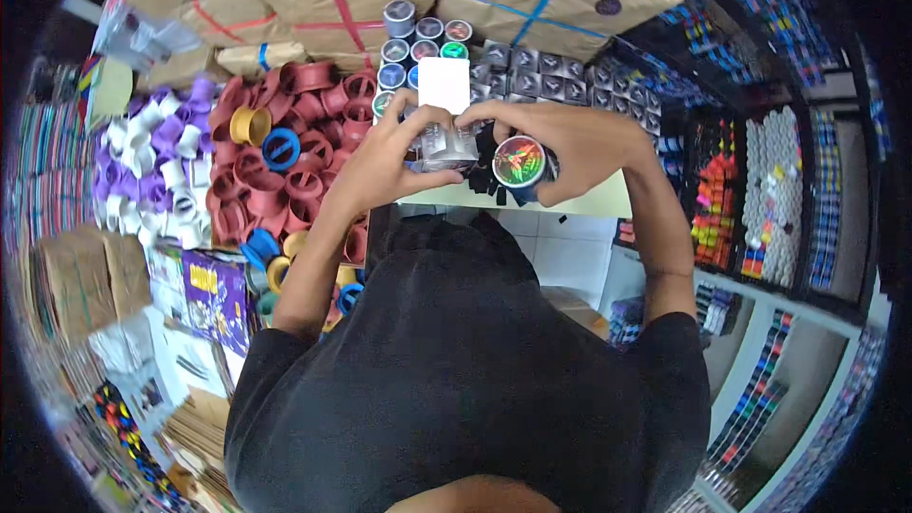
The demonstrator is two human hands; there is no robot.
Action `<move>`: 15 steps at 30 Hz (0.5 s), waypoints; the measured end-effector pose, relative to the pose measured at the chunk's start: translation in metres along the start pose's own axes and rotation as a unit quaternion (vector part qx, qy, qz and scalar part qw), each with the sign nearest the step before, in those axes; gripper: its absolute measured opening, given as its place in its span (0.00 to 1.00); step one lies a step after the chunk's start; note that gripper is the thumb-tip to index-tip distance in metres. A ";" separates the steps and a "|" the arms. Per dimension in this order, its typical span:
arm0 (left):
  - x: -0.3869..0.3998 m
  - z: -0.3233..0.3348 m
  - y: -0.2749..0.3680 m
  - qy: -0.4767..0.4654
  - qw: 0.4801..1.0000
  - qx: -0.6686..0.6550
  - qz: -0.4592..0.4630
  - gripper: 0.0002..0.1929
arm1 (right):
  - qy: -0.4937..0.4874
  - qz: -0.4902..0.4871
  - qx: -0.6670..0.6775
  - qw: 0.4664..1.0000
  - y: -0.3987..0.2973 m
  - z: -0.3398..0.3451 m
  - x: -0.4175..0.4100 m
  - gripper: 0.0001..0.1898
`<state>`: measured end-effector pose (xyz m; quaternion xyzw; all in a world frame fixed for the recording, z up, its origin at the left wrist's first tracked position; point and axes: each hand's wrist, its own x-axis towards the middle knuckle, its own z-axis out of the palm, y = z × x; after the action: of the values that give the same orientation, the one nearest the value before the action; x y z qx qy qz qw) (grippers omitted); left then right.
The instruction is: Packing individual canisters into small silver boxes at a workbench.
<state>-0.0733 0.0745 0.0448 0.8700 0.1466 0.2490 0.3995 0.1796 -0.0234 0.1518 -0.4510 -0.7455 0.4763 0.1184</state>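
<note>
My left hand (385, 157) grips a small grey printed carton (449, 145) by its sides, above the pale table (577, 205). The carton's white flap (444, 85) stands up at its far end. In my right hand (584, 146) is a round spool (519, 161) with a shiny holographic label facing up. My right index finger reaches across to the carton's upper edge. Small black pieces (487, 174) lie on the table between the carton and the spool. The carton's inside cannot be seen.
Labelled spools (395, 51) stand in rows beyond my left hand, beside rows of small dark cartons (552, 65). Red plastic hand reels (267, 171) and white-and-purple ones (153, 157) are heaped leftward. Paper-wrapped parcels (377, 3) line the back; stocked shelves (773, 192) stand right.
</note>
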 end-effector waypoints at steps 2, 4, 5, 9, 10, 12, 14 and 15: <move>0.005 0.001 -0.003 -0.037 0.998 -0.049 -0.007 0.38 | 0.008 0.014 -0.019 1.000 -0.003 0.002 -0.005 0.53; 0.011 0.002 0.005 -0.038 0.997 -0.065 -0.011 0.39 | 0.028 -0.068 -0.097 0.993 0.008 0.009 -0.007 0.54; 0.013 0.002 0.008 -0.031 0.996 -0.080 -0.024 0.41 | 0.008 -0.055 -0.098 0.994 0.008 0.009 -0.009 0.53; 0.014 -0.001 0.013 0.066 0.993 -0.091 0.034 0.44 | -0.029 0.066 -0.132 0.989 -0.012 0.009 -0.008 0.52; 0.015 -0.003 0.010 0.075 0.992 -0.103 0.018 0.44 | 0.013 0.043 -0.125 0.991 -0.011 0.011 -0.011 0.52; 0.017 0.000 0.004 0.116 0.983 -0.140 0.016 0.45 | 0.082 -0.020 -0.091 0.992 -0.003 0.013 -0.016 0.52; 0.018 -0.005 0.006 0.149 0.988 -0.045 0.016 0.45 | 0.155 -0.069 -0.117 0.979 -0.001 0.014 -0.022 0.54; 0.019 -0.005 0.006 0.162 0.985 -0.056 0.020 0.42 | 0.169 -0.038 -0.119 0.978 -0.006 0.013 -0.027 0.54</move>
<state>-0.0599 0.0824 0.0580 0.7971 0.1775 0.4026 0.4135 0.1837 -0.0528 0.1566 -0.5071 -0.7827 0.2966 0.2058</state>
